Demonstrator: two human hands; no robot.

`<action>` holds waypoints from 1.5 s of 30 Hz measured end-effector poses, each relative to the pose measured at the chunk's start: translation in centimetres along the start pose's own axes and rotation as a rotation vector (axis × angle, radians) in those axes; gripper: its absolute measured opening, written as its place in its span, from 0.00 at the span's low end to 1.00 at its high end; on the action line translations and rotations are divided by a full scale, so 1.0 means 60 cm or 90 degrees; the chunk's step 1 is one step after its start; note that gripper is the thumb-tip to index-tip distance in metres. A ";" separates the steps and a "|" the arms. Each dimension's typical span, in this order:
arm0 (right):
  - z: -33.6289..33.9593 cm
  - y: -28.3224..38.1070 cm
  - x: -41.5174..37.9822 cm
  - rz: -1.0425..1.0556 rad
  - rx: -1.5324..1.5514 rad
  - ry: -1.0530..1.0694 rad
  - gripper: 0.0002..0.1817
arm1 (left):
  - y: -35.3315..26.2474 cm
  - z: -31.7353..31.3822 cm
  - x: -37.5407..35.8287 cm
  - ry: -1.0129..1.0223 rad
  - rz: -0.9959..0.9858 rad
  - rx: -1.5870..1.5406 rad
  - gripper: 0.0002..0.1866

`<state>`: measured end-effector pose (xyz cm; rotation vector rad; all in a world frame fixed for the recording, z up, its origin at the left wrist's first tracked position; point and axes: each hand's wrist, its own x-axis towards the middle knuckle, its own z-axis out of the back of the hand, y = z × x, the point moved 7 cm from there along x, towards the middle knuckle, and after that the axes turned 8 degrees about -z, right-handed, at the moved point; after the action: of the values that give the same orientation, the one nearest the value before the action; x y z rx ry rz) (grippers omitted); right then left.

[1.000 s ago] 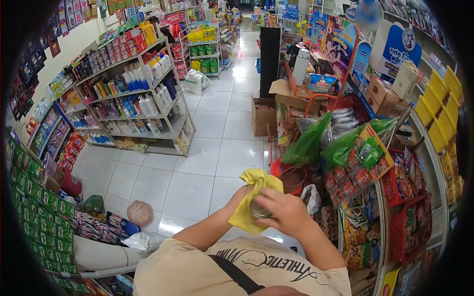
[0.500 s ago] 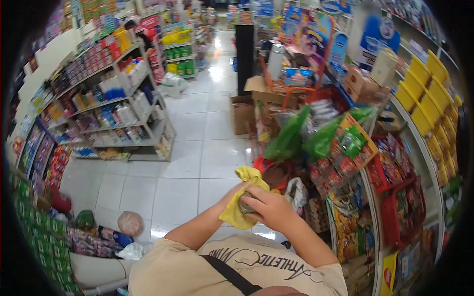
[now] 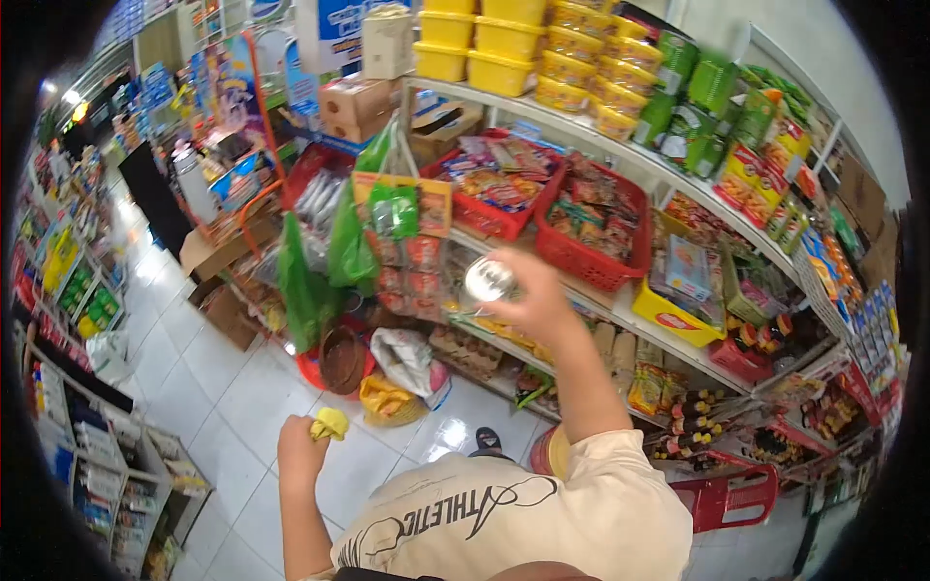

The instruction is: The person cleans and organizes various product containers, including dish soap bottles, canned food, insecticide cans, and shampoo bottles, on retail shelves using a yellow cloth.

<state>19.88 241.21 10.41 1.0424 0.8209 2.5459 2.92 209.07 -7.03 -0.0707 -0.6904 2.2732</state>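
My right hand (image 3: pixel 535 295) is raised toward the shelving, its fingers wrapped around the side of a can (image 3: pixel 488 279). The can's round silver end faces up at me; its label is hidden. Lower on the left, above the tiled floor, my left hand (image 3: pixel 298 447) is closed on a bunched yellow cloth (image 3: pixel 330 423). Part of the cloth sticks out past the fingers. The two hands are well apart. Just beyond the can are hanging red snack packets (image 3: pixel 423 266) and a red basket (image 3: pixel 635 269) of sachets.
Yellow tubs (image 3: pixel 504 39) and green cans (image 3: pixel 690 126) line the upper shelf. A yellow bin (image 3: pixel 675 327) sits on the shelf below. Green bags (image 3: pixel 305 281), a white sack (image 3: pixel 402 358) and a cardboard box (image 3: pixel 221 312) crowd the floor side. A red stool (image 3: pixel 741 496) stands behind on the right.
My view has turned right toward the shelves. My hands, together on the can and cloth before, have separated: the right carries the can toward the shelf, the left keeps the cloth.
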 end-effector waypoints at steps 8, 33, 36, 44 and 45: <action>0.459 0.015 0.020 0.078 -0.245 -0.646 0.17 | -0.022 -0.043 0.042 -0.048 0.154 -0.229 0.20; 0.711 -0.193 0.236 -0.264 -0.620 -0.455 0.22 | -0.180 -0.137 0.121 -0.034 -0.063 -0.283 0.27; 0.713 -0.185 0.243 -0.193 -0.660 -0.404 0.19 | -0.179 -0.142 0.116 -0.038 -0.072 -0.267 0.27; 0.725 -0.175 0.214 -0.081 -0.681 -0.458 0.14 | -0.196 -0.137 0.107 -0.007 -0.053 -0.298 0.26; 0.725 -0.143 0.195 -0.051 -0.711 -0.515 0.17 | -0.196 -0.136 0.107 -0.004 -0.050 -0.293 0.26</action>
<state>42.75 270.70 37.06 1.3116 -0.6784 1.7089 7.95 223.90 -7.16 -0.2510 -1.1850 2.0011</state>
